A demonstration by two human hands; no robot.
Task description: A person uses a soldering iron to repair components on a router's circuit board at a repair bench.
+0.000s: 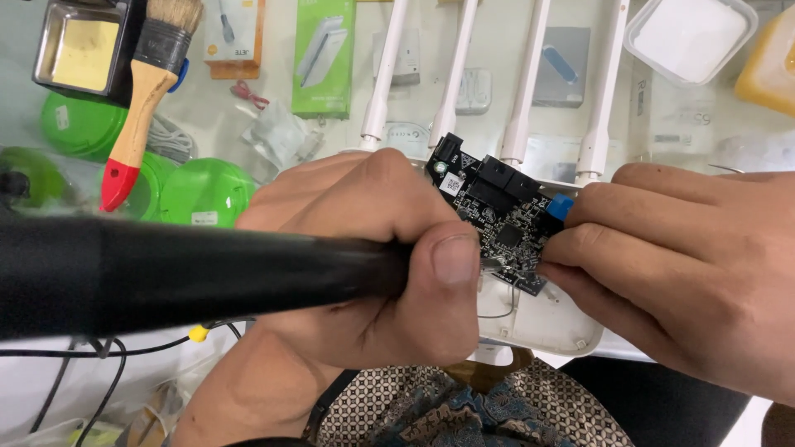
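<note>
Head view, looking down on a cluttered bench. Left hand [364, 257] clenched round a thick black handle [166, 273] stretching off to the left, thumb pressed over its tip beside the board. Right hand [687, 265] pinching the right edge of a small black circuit board [497, 219], fingers closed on it. Board held at centre, just above a white router shell [538, 319], four white antennas [522, 83] rising from it toward the far side. Far right: clear plastic tub [691, 37] with a white block inside; beside it a yellow container [770, 66], contents impossible to tell. Far left: dark square tin [79, 45] holding a yellow sponge. Green round lids or bowls [203, 190] on the left, contents hidden. Paintbrush [145, 99] with wooden handle and red tip lying across them. Under the glass, far centre: tall green box [323, 54], orange-edged card [234, 37] left of it, grey pack with blue shape [563, 58] to the right.
</note>
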